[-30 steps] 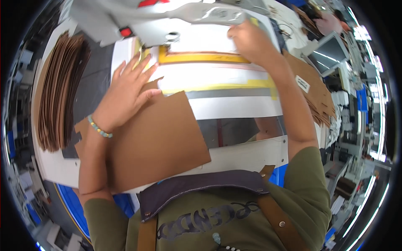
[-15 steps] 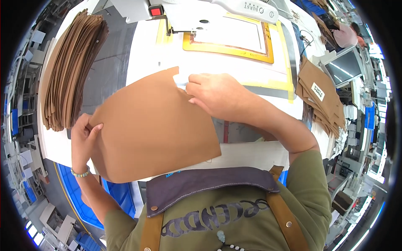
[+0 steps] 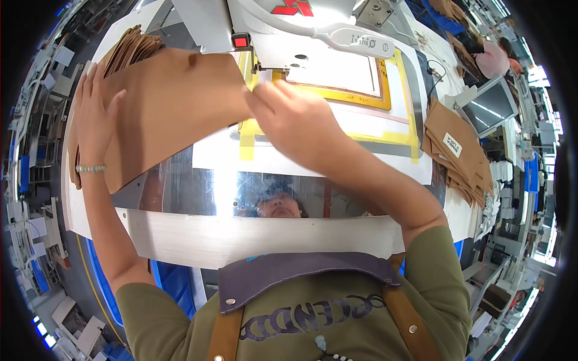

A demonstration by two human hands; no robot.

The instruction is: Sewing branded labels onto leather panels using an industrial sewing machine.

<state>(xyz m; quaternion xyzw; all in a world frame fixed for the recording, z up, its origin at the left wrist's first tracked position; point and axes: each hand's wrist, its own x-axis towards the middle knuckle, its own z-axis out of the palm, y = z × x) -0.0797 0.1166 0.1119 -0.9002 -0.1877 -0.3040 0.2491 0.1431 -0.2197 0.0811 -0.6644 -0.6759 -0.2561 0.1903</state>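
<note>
My left hand (image 3: 95,117) lies on a large brown sheet (image 3: 165,108), fingers stretched along its left edge and thumb apart. The sheet rests over the upright-edged stack of brown pieces (image 3: 129,45) at the left. My right hand (image 3: 286,117) is closed beside the sheet's right edge; what its fingertips hold, if anything, is hidden. Behind that hand stand a white sewing machine head (image 3: 319,45) with a red switch (image 3: 241,42) and a yellow rectangular frame (image 3: 355,99) on white paper.
At the right lie a pile of brown pieces (image 3: 457,156) with a white label and a tilted screen (image 3: 484,105). Blue bins (image 3: 174,283) sit below the table's pale front edge (image 3: 265,237). Another person (image 3: 494,60) is at the back right.
The brown sheet has moved from the front of the table up onto the left stack, uncovering the shiny metal strip. My left hand moved up with it; my right hand shifted slightly up and left.
</note>
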